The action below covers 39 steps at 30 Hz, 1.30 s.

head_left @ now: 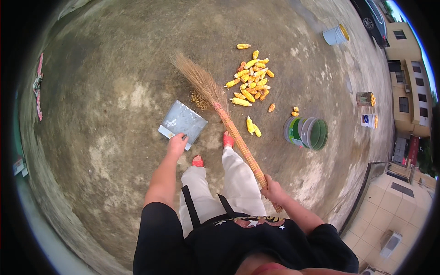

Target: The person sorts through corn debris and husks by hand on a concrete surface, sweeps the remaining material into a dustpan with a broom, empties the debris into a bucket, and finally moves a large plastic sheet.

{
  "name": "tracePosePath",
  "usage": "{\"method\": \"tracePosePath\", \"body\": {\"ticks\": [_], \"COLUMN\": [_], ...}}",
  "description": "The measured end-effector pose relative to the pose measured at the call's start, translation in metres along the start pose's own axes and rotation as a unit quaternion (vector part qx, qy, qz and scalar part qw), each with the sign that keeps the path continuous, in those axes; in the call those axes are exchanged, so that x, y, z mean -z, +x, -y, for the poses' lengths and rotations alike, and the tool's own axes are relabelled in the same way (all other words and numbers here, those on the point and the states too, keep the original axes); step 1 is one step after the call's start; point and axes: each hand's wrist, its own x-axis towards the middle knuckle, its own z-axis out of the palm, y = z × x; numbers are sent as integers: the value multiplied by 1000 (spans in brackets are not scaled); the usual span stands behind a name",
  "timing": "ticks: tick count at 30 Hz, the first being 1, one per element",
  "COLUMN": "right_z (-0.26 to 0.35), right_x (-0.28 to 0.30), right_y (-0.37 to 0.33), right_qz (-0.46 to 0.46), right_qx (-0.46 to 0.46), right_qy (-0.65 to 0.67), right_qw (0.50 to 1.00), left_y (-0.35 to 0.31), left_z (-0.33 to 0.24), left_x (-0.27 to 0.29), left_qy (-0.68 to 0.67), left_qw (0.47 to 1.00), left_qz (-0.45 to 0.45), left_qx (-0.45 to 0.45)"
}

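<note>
My left hand is closed on the near edge of a grey metal dustpan, which lies low over the concrete. In my right hand is the lower handle of a long straw broom. The broom slants up and to the left, and its bristles fan out beyond the dustpan. A small heap of brownish debris, perhaps loose kernels, lies between bristles and dustpan, partly behind the bristles. To the right of the bristles is a pile of yellow corn cobs.
A green and white bucket lies on its side at right, near a few stray cobs. Farther off stand a light blue bucket and two containers holding cobs. A car is at the far right; a pinkish cloth strip lies left.
</note>
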Motion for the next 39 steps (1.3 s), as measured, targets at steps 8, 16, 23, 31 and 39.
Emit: {"method": "tracePosePath", "body": {"ticks": [8,16,23,31,39], "right_z": [-1,11,14,5,30], "right_x": [-29,11,-22,-2,64], "right_y": [67,-12,78,8,-95], "right_qz": [81,71,87,285,226], "right_qx": [-126,-108,-98,-69,-102], "right_qy": [88,166,90,172,201], "right_qw": [985,978,987,940,948], "left_y": [13,16,23,25,-7], "left_z": [7,-8,-9,-15,11], "left_x": [-1,7,1,-5,0], "left_qy": [20,47,66,93,43], "left_qw": [999,998,997,995,999], "left_qz": [35,35,41,35,20], "left_qx": [-9,8,-3,-2,4]}}
